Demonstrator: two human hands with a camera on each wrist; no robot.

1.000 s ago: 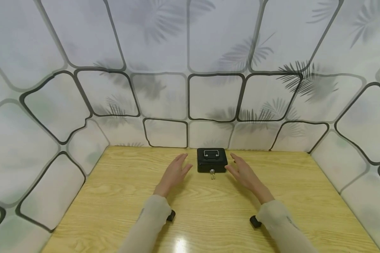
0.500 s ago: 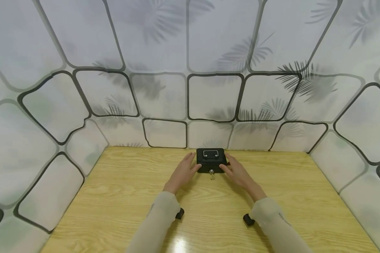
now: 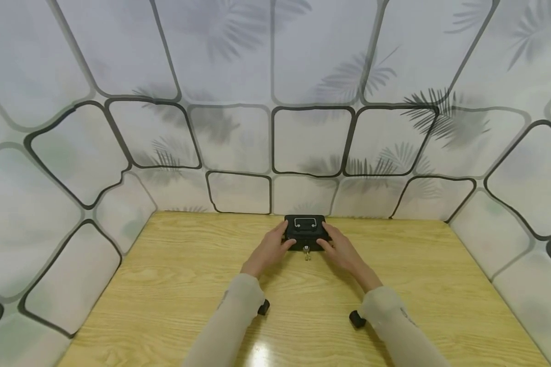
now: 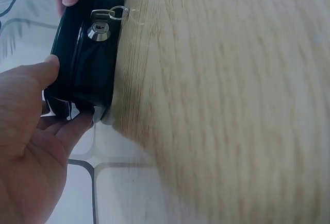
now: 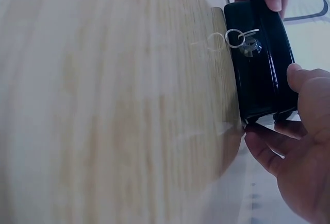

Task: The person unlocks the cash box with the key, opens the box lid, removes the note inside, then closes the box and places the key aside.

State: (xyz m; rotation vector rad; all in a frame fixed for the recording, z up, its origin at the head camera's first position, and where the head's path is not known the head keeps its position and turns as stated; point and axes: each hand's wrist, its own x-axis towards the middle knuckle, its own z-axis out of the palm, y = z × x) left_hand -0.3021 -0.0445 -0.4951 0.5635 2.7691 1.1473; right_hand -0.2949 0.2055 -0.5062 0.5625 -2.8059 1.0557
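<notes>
Fingers (image 4: 77, 126) of the left hand (image 3: 268, 248) curve about the left end of the box (image 3: 305, 235); its thumb (image 4: 44, 71) bears on the front, parted from the others. The fingers (image 5: 265, 149) of the right hand (image 3: 343, 251) grip the right end likewise, thumb (image 5: 304, 77) on the front. Some fingertips are hidden by the box. The hands mirror each other, palms facing inward.

The box is black, lid down, standing upright at the rear of the worktop (image 3: 165, 275), midway across. Its handle (image 3: 305, 219) lies on the lid. At the front, between the thumbs, a key (image 4: 100, 14) sits in the lock (image 4: 98, 31) with a ring (image 4: 119, 13) hanging from it.

Both forearms reach forward and converge on the box, in pale sleeves (image 3: 231, 316). A black block (image 3: 264, 307) shows at each cuff's inner side. Behind the box stands a wall (image 3: 312, 137) patterned with stone outlines and palm leaves.
</notes>
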